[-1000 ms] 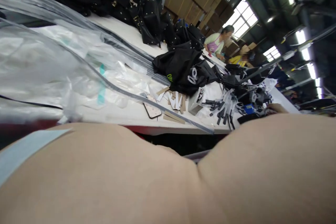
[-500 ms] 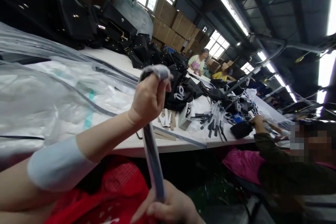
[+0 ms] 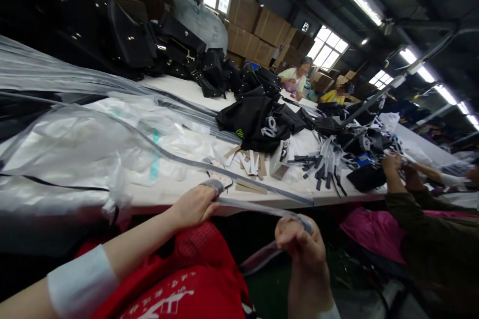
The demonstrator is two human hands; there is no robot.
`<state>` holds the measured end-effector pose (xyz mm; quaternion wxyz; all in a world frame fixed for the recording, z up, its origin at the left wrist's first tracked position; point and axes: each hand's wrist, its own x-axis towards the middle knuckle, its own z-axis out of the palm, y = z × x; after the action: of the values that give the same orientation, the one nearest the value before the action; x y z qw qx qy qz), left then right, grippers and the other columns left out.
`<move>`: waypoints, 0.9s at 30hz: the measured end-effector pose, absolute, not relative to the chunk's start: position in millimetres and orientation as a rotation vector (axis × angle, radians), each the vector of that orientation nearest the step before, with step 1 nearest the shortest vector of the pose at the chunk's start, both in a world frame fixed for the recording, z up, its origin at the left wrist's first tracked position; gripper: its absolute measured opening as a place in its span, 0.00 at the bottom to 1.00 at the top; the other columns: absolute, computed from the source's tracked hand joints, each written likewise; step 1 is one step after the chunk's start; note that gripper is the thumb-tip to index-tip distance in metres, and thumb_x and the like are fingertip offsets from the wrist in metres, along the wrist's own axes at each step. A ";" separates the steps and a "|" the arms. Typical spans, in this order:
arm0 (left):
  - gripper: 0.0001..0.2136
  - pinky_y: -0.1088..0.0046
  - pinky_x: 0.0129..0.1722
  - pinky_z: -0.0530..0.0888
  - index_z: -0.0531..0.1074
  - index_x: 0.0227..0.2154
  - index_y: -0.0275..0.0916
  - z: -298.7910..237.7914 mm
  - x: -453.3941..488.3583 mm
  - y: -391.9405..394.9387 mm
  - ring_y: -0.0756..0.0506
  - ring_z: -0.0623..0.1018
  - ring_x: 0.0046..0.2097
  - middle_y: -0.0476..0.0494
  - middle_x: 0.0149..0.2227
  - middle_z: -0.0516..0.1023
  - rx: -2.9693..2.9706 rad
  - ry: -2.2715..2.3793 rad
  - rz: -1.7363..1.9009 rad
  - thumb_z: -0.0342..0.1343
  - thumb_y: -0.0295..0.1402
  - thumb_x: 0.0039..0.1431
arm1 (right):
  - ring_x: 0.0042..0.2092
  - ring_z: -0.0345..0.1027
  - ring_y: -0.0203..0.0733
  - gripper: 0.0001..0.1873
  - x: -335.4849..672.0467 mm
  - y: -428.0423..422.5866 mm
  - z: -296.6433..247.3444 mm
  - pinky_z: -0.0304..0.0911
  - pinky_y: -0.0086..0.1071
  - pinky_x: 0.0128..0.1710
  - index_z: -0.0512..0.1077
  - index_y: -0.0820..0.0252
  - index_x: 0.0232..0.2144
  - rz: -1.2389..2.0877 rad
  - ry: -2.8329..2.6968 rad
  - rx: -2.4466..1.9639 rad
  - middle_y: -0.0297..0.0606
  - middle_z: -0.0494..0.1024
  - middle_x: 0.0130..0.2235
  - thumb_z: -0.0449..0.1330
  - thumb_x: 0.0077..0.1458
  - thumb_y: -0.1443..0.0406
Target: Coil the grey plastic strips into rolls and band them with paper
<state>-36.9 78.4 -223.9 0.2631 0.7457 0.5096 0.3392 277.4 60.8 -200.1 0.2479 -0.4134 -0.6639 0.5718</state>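
Note:
A long, narrow strap in clear plastic [image 3: 258,206] runs almost level between my two hands, in front of the table edge. My left hand [image 3: 195,205] is closed on one part of it, with a grey bit showing over the fingers. My right hand [image 3: 302,239] grips it further right, where it bends over the knuckles. Below, a loose length hangs down and to the left, past the red apron [image 3: 168,284]. Another plastic-covered strap [image 3: 224,167] lies across the white table [image 3: 149,190] just beyond my hands.
Plastic-wrapped goods [image 3: 75,144] cover the table's left part. Black bags [image 3: 127,40] line the back. A black cloth bag [image 3: 250,122], cardboard strips [image 3: 250,187] and a bunch of short straps [image 3: 325,162] lie ahead. At right, a co-worker's hands [image 3: 392,164] handle a black item.
My left hand has come down and my right hand has risen and moved right. The strap between them has gone from steep to nearly level. The camera view has shifted slightly.

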 end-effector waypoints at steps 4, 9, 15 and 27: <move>0.17 0.68 0.32 0.65 0.66 0.21 0.41 -217.2 -16.7 46.5 0.44 0.69 0.26 0.45 0.22 0.69 2.087 1.270 0.692 0.45 0.45 0.61 | 0.21 0.61 0.40 0.31 288.8 116.9 -186.6 0.64 0.41 0.30 0.74 0.61 0.26 1.029 -1.647 -1.345 0.42 0.70 0.21 0.49 0.53 0.41; 0.28 0.74 0.21 0.58 0.67 0.18 0.39 -188.8 3.7 43.1 0.51 0.61 0.18 0.52 0.15 0.61 1.493 1.084 0.757 0.36 0.54 0.62 | 0.55 0.61 0.51 0.39 235.3 123.2 -194.6 0.55 0.43 0.56 0.62 0.61 0.56 1.040 -2.054 -1.127 0.48 0.69 0.53 0.66 0.45 0.51; 0.25 0.72 0.27 0.70 0.70 0.34 0.36 -181.7 16.5 57.5 0.51 0.66 0.20 0.56 0.17 0.61 0.850 0.962 1.149 0.40 0.53 0.62 | 0.22 0.57 0.31 0.30 140.9 52.7 -239.4 0.57 0.27 0.24 0.69 0.63 0.26 1.917 -1.809 -0.854 0.31 0.65 0.20 0.51 0.55 0.41; 0.25 0.72 0.26 0.63 0.67 0.18 0.40 -222.5 12.4 65.6 0.47 0.67 0.22 0.48 0.17 0.66 1.882 1.304 0.699 0.35 0.46 0.64 | 0.26 0.68 0.37 0.13 228.5 100.3 -203.4 0.65 0.31 0.29 0.75 0.64 0.32 1.451 -1.950 -1.123 0.35 0.74 0.24 0.61 0.52 0.58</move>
<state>12.4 65.6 -222.5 0.3652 0.7320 0.5069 0.2717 228.5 100.3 -203.4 0.2299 -0.4082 -0.7088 0.5274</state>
